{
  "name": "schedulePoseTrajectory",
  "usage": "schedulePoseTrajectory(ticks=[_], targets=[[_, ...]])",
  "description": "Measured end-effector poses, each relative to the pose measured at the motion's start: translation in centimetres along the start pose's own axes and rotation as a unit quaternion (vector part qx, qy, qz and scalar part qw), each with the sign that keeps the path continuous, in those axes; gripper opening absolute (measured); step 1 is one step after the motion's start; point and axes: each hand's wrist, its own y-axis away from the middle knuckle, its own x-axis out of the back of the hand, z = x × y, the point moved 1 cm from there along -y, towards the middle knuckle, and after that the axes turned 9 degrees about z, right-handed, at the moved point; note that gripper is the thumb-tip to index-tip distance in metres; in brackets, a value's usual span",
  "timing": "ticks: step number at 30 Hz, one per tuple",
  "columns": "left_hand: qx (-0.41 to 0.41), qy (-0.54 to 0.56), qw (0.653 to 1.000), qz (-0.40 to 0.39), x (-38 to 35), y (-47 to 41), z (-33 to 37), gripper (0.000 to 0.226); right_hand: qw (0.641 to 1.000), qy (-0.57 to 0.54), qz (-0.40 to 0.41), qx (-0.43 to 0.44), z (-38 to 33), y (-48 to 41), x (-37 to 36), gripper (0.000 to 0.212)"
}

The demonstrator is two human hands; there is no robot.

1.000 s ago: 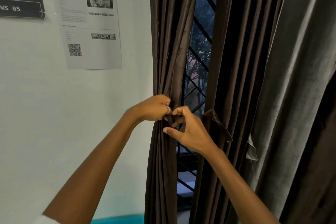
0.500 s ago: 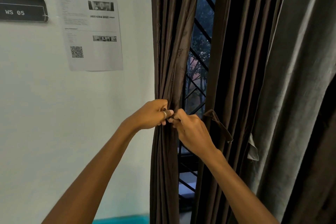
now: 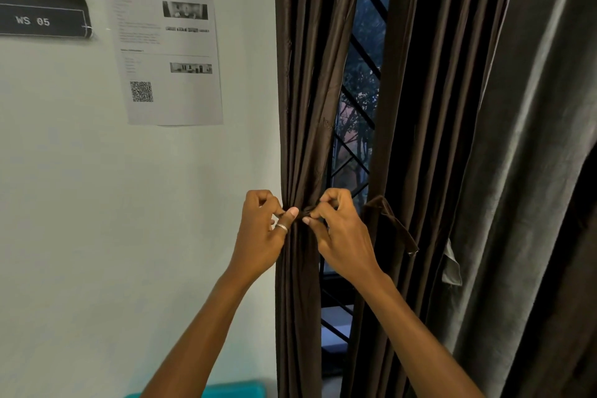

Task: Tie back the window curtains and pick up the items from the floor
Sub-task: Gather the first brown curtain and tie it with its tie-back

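White printed paper sheet (image 3: 168, 52) on pale wall. Left hand (image 3: 260, 236), silver thumb ring, pinches thin dark brown fabric tie (image 3: 305, 211) against gathered dark brown satin curtain (image 3: 307, 107). Right hand (image 3: 344, 236) pinches tie's other side, just beside.

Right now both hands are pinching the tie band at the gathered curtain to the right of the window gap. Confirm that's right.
Not quite. In the head view the left hand and the right hand do pinch the tie band, but the gathered curtain hangs to the left of the window gap, next to the wall, not to its right.
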Motion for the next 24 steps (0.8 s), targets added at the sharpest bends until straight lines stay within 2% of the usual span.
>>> schedulePoseTrajectory(ticks=[4, 8, 12, 24], targets=[[-0.009, -0.008, 1.0, 0.012, 0.1, -0.7, 0.1, 0.032, 1.0, 0.007, 0.009, 0.0, 0.4, -0.5, 0.3, 0.015], [-0.012, -0.036, 0.999, 0.028, 1.3, -1.9, -0.8, 0.03, 0.997, -0.021, 0.041, -0.067, 2.8, -1.0, 1.4, 0.016], [-0.043, -0.084, 0.996, 0.008, 0.8, -1.9, -1.6, 0.023, 0.995, -0.007, 0.03, -0.091, 3.4, -0.6, 1.3, 0.015], [-0.016, -0.114, 0.993, 0.004, -0.2, -1.9, -2.8, 0.027, 0.994, -0.003, -0.011, -0.11, 4.0, 0.1, -0.5, 0.018]])
